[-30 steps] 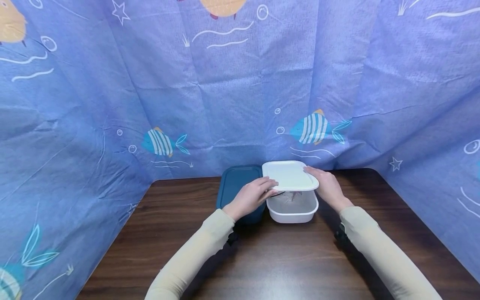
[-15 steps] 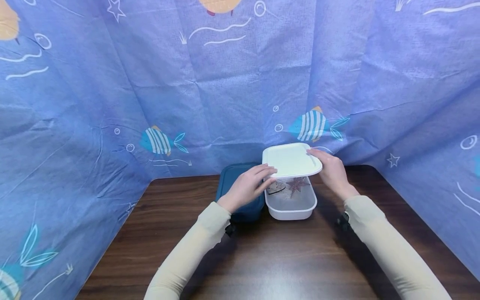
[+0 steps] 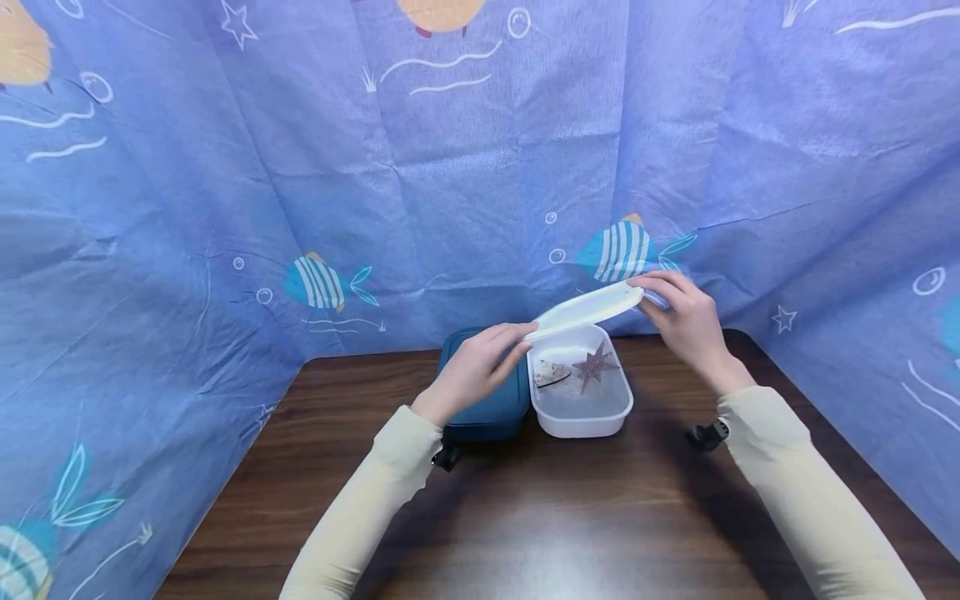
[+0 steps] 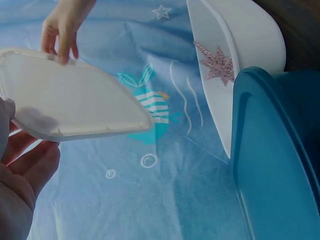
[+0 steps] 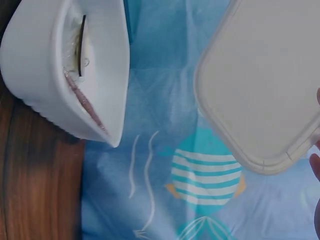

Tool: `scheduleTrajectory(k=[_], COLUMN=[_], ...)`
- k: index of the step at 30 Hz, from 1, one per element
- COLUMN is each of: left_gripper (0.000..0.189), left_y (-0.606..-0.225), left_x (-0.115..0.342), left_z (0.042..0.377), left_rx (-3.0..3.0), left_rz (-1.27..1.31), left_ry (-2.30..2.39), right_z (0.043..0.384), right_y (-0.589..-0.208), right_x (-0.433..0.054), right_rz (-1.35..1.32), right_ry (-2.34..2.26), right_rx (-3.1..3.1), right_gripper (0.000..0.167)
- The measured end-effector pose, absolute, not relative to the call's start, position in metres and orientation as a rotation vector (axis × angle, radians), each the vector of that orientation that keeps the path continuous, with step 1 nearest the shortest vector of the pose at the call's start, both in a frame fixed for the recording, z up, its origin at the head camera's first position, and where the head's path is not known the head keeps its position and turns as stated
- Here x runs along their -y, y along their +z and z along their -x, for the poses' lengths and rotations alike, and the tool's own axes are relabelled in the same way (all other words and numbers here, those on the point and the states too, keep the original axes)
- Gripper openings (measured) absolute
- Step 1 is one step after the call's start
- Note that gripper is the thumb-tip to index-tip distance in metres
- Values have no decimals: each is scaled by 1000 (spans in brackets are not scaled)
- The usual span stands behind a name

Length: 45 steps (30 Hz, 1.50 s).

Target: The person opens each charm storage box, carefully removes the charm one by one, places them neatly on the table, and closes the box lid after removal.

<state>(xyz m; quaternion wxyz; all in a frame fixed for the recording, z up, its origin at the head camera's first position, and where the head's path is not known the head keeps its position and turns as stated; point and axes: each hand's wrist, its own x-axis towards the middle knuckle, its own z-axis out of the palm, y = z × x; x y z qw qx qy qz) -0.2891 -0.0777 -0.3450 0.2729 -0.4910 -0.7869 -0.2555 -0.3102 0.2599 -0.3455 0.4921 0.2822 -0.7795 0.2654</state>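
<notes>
Presently pinched at opposite edges by left hand (image 3: 476, 365) and right hand (image 3: 692, 327): one white lid (image 3: 588, 309), sloping upward from left to right, with one open white box (image 3: 582, 427) below, nearer the left hand.

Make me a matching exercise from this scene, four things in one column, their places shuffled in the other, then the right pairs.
1. white lid
2. glittery star
3. dark blue box
4. fish-print cloth

A. hanging behind the table
B. inside the open white box
C. held between left hand and right hand
D. beside the open white box

Pairs: 1-C, 2-B, 3-D, 4-A
</notes>
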Motion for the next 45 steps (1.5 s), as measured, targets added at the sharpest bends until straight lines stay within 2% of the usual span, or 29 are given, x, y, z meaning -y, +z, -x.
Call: scheduleTrajectory(k=[8,13,17,23,30,37,45], left_gripper=[38,42,46,49,45,28,28], left_y=[-346,-340,-333,-321,-306,-304,-311], left_x=[95,105,109,105,100,98,101], left_z=[278,272,266,257,241,234,229], left_rx=[2121,2132,2100,2023,1924,1835,1814], left_rz=[1284,1268,1317,1369,1355,1304,1294], left_ry=[-716,-728,-773,-892,-1019,-1024,-1087], right_z=[291,281,276,271,260,253,249], right_y=[-329,-319,-312,-305,-300,-303,-311], right_x=[-250,-239,-228,-210,-190,-178,-176], right_rz=[-808,-880,-918,-942,-1002,-1015,-1001], right_ry=[727,807,827,831,780,778,769], right_rx=[1788,1732,1714,1715,1740,1724,1729], right_gripper=[46,24,40,35,36,33,36])
